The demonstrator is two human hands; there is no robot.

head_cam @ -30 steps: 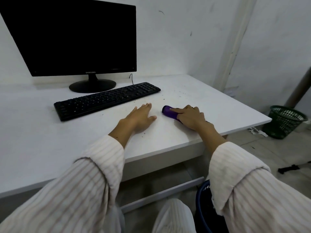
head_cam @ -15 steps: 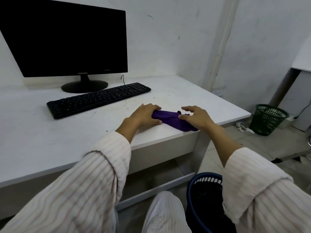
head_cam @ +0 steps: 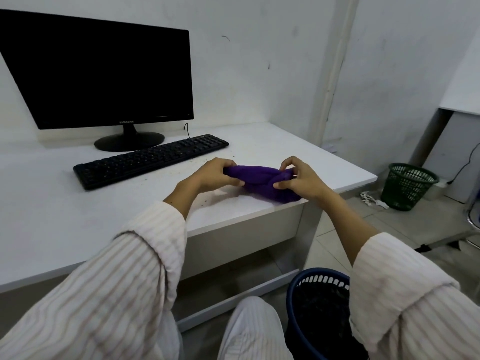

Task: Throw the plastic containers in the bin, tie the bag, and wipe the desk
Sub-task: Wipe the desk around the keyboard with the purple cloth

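Note:
A purple cloth (head_cam: 262, 180) is bunched into a roll just above the front right part of the white desk (head_cam: 46, 211). My left hand (head_cam: 210, 175) grips its left end and my right hand (head_cam: 298, 178) pinches its right end; the cloth's lower right part rests near the desk's front edge. Small dark crumbs speckle the desk around my hands. A blue bin (head_cam: 319, 307) with a dark bag inside stands on the floor under my right forearm.
A black monitor (head_cam: 104, 74) and a black keyboard (head_cam: 150, 159) sit at the back left of the desk. A green mesh basket (head_cam: 407, 185) stands on the floor at the right, with paper scraps (head_cam: 371, 198) beside it. Another white desk is at the far right.
My right hand alone was pressing the cloth on the desk with my left hand flat beside it. Now both hands grip the cloth and have lifted and bunched it near the front edge.

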